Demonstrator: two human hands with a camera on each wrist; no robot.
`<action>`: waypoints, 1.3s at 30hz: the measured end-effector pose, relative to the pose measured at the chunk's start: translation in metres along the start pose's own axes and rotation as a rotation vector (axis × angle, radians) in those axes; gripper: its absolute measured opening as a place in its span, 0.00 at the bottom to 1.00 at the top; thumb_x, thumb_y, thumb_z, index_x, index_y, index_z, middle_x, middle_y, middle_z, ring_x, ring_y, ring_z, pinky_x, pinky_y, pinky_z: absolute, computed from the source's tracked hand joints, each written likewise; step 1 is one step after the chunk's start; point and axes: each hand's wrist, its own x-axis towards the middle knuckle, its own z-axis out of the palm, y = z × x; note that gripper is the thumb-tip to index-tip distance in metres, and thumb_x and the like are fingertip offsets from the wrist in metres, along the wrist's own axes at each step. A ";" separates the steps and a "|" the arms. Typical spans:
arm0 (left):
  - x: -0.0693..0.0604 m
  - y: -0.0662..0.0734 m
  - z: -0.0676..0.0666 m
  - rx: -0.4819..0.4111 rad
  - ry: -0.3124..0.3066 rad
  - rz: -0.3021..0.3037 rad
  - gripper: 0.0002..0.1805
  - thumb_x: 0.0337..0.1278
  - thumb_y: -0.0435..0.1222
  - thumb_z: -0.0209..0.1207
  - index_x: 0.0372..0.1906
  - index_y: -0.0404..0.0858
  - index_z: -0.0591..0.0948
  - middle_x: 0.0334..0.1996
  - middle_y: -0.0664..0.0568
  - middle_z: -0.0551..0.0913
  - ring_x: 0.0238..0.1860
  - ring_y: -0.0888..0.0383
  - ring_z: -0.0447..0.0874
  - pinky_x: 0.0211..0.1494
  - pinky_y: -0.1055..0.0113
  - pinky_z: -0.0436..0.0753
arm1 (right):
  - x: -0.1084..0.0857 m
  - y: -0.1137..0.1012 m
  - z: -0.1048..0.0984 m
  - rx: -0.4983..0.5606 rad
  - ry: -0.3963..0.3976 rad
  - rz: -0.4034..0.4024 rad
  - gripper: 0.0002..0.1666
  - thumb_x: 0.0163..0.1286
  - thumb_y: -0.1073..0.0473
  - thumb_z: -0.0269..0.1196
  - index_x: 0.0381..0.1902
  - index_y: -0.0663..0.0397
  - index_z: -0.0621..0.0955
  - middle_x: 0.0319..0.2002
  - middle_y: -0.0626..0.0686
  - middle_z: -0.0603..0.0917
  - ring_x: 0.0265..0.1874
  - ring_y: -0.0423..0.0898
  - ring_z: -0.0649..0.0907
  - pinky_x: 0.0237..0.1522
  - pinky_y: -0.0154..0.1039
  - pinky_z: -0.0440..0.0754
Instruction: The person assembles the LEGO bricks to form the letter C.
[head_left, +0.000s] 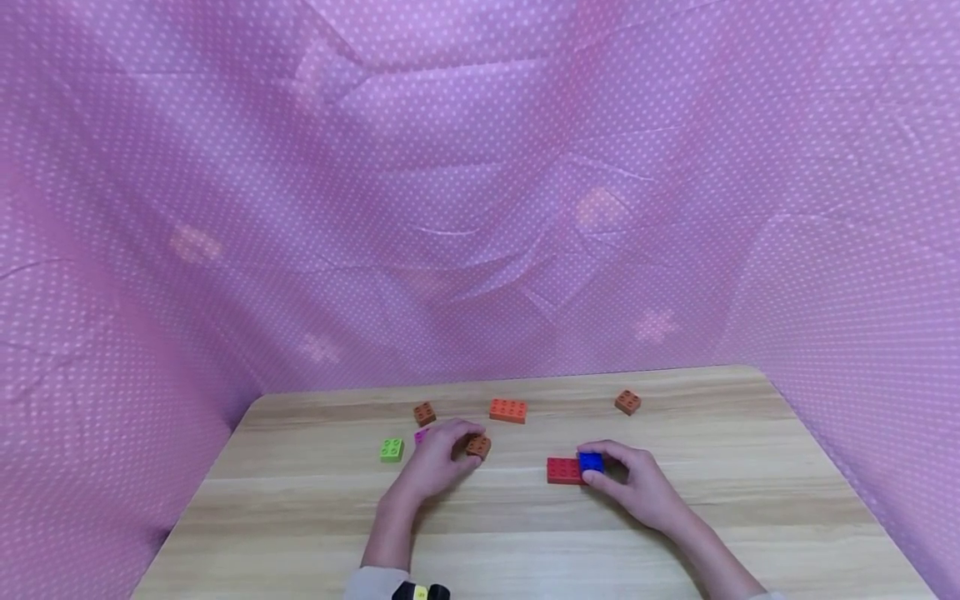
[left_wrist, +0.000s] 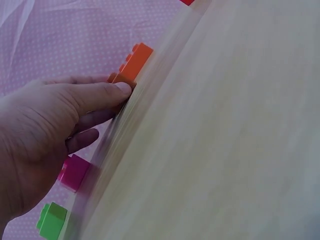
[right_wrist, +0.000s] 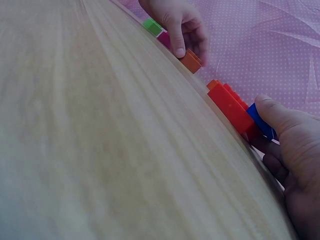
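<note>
My left hand (head_left: 438,460) pinches a small brown brick (head_left: 478,447) between thumb and fingers, low at the tabletop; the left wrist view shows the thumb (left_wrist: 122,89) on its near side. Over on the right, my right hand (head_left: 637,483) holds a small blue brick (head_left: 591,463) by its sides. That blue brick sits on the right end of a longer red brick (head_left: 564,471), whose left studs stay visible. Whether the two are pressed fully together I cannot tell. A magenta brick (left_wrist: 75,173) stands beside my left hand, mostly covered by it in the head view.
A lime green brick (head_left: 392,450) lies left of my left hand. Behind it are another brown brick (head_left: 424,413) and a long orange brick (head_left: 508,410). A third brown brick (head_left: 627,402) lies at the back right of the wooden table (head_left: 495,550). Pink dotted cloth (head_left: 480,208) surrounds the table.
</note>
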 end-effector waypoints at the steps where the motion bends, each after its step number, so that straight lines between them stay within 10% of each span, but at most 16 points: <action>1: -0.001 0.001 0.001 0.004 0.007 -0.005 0.24 0.62 0.36 0.74 0.63 0.42 0.84 0.60 0.52 0.85 0.65 0.49 0.81 0.73 0.49 0.77 | -0.001 0.000 -0.001 0.002 -0.003 0.000 0.21 0.72 0.58 0.72 0.60 0.56 0.85 0.55 0.47 0.89 0.54 0.42 0.86 0.55 0.37 0.86; 9: -0.004 0.018 0.014 -0.095 0.032 -0.081 0.24 0.63 0.43 0.73 0.63 0.48 0.84 0.57 0.59 0.84 0.62 0.55 0.81 0.69 0.52 0.81 | -0.005 0.001 -0.005 0.021 -0.024 -0.003 0.21 0.72 0.57 0.72 0.61 0.56 0.85 0.56 0.48 0.89 0.54 0.42 0.86 0.54 0.33 0.86; 24: 0.005 0.075 0.071 -0.384 0.016 -0.015 0.22 0.66 0.42 0.71 0.63 0.45 0.84 0.49 0.60 0.88 0.45 0.63 0.84 0.51 0.68 0.85 | -0.012 0.005 -0.011 0.023 -0.039 -0.025 0.21 0.72 0.57 0.72 0.61 0.55 0.85 0.56 0.47 0.89 0.55 0.43 0.86 0.55 0.35 0.86; 39: 0.007 0.075 0.091 -0.408 0.023 0.021 0.21 0.65 0.41 0.72 0.61 0.46 0.85 0.48 0.60 0.88 0.45 0.63 0.82 0.50 0.67 0.83 | -0.011 0.007 -0.012 0.015 -0.041 -0.030 0.21 0.72 0.57 0.72 0.61 0.56 0.85 0.56 0.47 0.89 0.56 0.44 0.86 0.57 0.37 0.86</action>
